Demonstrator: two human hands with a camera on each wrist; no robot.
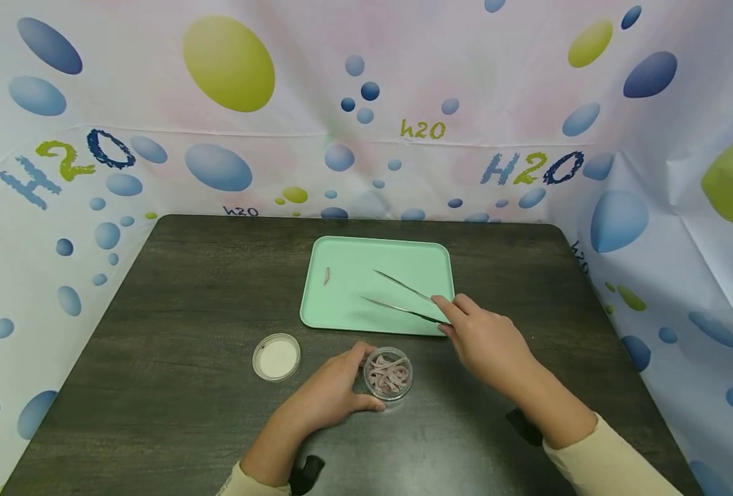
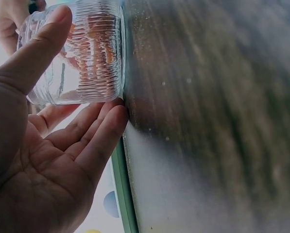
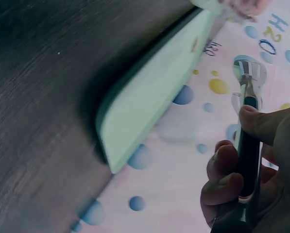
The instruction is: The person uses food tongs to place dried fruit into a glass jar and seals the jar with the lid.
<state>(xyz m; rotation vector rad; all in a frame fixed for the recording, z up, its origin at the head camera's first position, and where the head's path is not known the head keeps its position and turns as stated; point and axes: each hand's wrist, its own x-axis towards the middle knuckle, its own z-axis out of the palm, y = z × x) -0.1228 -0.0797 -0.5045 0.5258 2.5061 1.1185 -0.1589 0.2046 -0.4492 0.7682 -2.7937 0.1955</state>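
My left hand [image 1: 335,393] holds a small clear glass jar [image 2: 98,53], thumb on one side and fingers on the other. The jar stands without its lid on the dark table, and pale pinkish-brown strips [image 1: 389,375] fill it. Metal tongs [image 3: 250,92] with a dark grip and a slotted tip are in my right hand [image 1: 487,341]. Their two arms are spread apart over the mint-green tray [image 1: 379,251], with nothing between the tips. One small strip [image 1: 326,276] lies on the tray's left part.
A round pale lid [image 1: 277,357] lies on the table [image 1: 187,310], left of the jar and in front of the tray. A white sheet [image 1: 391,179] with coloured spots hangs behind the table and along its sides.
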